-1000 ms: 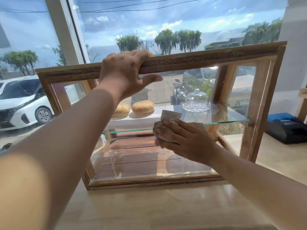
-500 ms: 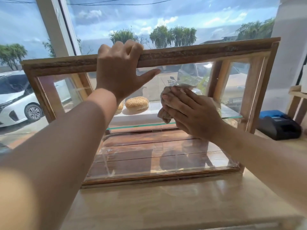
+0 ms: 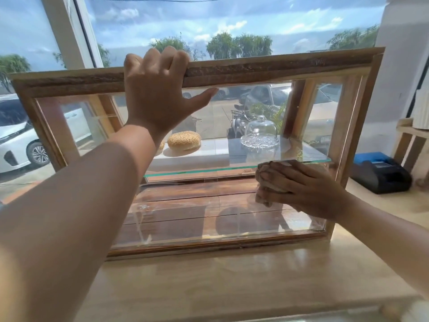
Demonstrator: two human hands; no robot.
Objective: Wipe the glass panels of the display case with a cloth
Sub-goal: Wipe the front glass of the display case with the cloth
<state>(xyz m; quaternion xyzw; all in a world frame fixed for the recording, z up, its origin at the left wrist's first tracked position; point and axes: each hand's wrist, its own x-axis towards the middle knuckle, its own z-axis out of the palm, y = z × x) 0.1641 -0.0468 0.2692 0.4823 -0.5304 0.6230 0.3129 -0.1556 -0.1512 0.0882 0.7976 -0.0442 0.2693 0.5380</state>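
A wooden display case (image 3: pixel 267 70) with a glass front panel (image 3: pixel 197 219) stands on a light wooden counter. My left hand (image 3: pixel 157 94) grips the top rail of the case, fingers over the back edge, thumb on the glass. My right hand (image 3: pixel 304 189) presses a bunched beige cloth (image 3: pixel 269 184) flat against the right lower part of the front glass. Most of the cloth is hidden under my palm.
Inside, a glass shelf (image 3: pixel 209 170) carries sesame buns (image 3: pixel 184 140) and a glass dome on a dish (image 3: pixel 260 133). A black and blue device (image 3: pixel 378 173) sits on the counter (image 3: pixel 232 280) to the right. A large window behind shows a white car (image 3: pixel 16 140).
My right hand with the cloth went up the glass and then came down and to the right. The left hand kept its hold on the top rail.
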